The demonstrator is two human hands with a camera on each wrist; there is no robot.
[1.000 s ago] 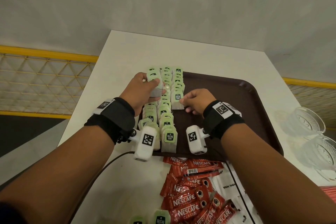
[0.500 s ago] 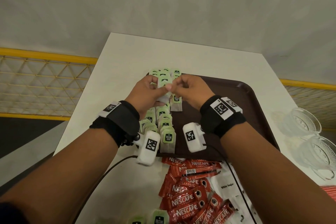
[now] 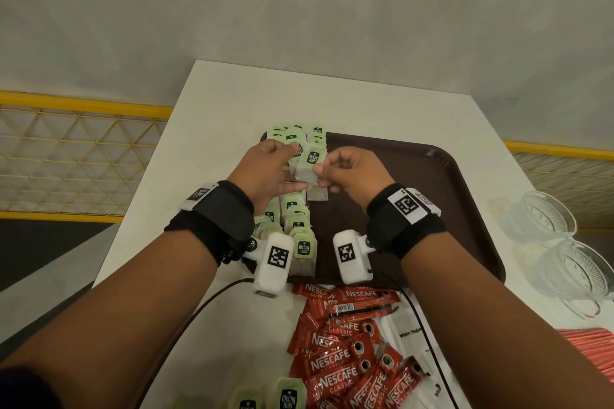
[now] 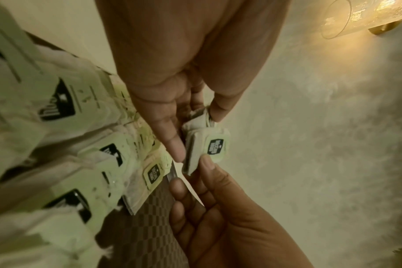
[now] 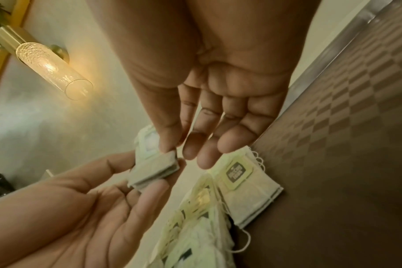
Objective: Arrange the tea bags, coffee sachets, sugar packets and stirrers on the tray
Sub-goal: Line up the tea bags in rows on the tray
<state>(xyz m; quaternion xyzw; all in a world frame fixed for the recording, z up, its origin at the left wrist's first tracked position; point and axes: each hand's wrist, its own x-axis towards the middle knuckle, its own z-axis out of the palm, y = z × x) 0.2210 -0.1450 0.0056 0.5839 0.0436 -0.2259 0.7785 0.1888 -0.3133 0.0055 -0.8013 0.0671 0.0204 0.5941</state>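
I see L hand [image 3: 265, 169] and R hand [image 3: 349, 173] both pinching one tea bag [image 3: 307, 166] above tray [image 3: 465, 209]; long axis approx near-far, tag end far.

Tea bag tags [image 3: 304, 248]: we read "McCoy teas".
Red coffee sachets [image 3: 335, 363]: "NESCAFÉ CLASSIC".
White sugar packets [image 3: 407, 329]: "White Sugar".
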